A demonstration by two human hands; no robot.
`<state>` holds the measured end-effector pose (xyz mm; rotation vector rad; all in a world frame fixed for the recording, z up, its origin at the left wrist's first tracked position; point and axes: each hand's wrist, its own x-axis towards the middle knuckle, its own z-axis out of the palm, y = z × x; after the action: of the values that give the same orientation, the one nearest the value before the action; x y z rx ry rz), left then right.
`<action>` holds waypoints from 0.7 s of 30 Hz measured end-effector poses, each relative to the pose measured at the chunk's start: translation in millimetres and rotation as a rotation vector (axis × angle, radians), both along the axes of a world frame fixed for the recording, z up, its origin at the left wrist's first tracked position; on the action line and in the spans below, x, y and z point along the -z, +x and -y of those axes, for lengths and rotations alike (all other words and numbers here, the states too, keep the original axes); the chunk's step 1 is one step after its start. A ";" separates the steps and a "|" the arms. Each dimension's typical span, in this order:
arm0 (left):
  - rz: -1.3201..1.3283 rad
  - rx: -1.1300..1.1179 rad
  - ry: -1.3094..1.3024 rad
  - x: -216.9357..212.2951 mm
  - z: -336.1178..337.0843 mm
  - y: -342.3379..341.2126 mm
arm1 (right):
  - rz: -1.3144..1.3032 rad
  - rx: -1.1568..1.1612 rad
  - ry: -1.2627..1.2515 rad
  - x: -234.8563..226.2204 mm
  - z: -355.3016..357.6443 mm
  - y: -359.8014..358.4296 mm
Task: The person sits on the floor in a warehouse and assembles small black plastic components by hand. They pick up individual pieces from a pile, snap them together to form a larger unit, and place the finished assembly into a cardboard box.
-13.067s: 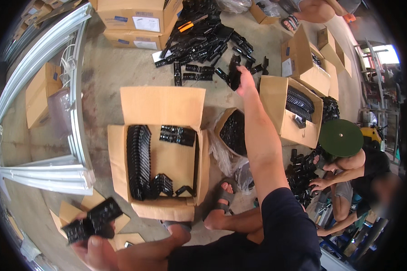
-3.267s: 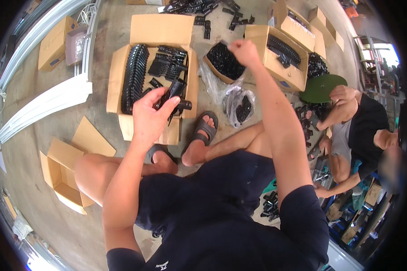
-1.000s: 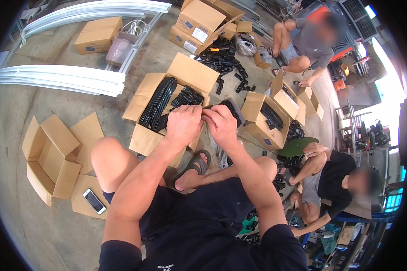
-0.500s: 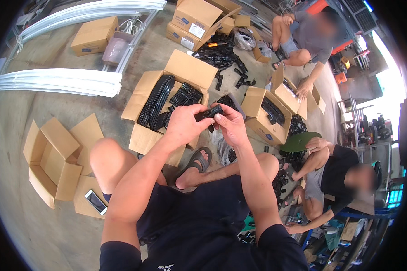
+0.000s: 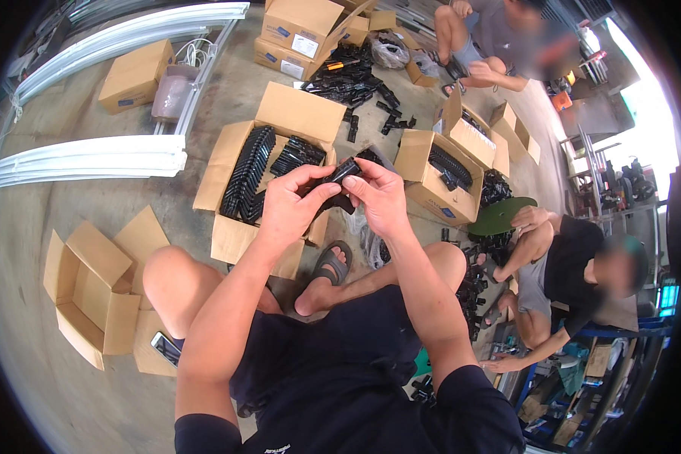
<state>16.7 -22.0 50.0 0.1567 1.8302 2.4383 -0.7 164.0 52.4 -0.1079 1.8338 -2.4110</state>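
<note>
Pinched between both hands is a black tube-shaped part (image 5: 344,171) with a short branch hanging below it. My left hand (image 5: 289,206) grips its left side with thumb and fingers. At its right end, my right hand (image 5: 378,200) closes thumb and fingers on the same part. Just beyond my left hand stands an open cardboard box (image 5: 299,106) holding black parts (image 5: 247,170) stacked in neat rows. Part of a dark container behind my right hand is hidden by the fingers.
Another open box (image 5: 424,181) of black parts stands to the right, beside a green disc (image 5: 501,216). Loose black parts (image 5: 348,83) lie heaped beyond. An open carton (image 5: 91,295) and phone (image 5: 164,346) lie left. Two people sit at the right.
The black part has been turned in my hands, so its branch now shows below. The person at the far right has drawn a hand back from a box. My view has shifted slightly.
</note>
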 end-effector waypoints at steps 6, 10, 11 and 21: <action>0.008 -0.004 0.023 -1.5 -0.8 1.8 | 0.083 -0.017 0.062 -19.3 3.8 2.6; 0.023 0.001 0.090 -1.3 1.4 0.6 | 0.067 -0.045 0.125 -32.2 8.9 0.6; 0.035 -0.001 0.080 -1.7 2.3 -0.3 | 0.067 -0.054 0.138 -34.8 10.5 -0.5; 0.143 -0.208 0.410 0.0 19.9 -7.5 | 0.092 -0.062 0.271 -26.3 0.4 -28.6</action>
<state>9.2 -41.8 50.0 -0.1877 1.3311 2.8545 -29.3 163.5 78.6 -0.0297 2.0588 -2.0678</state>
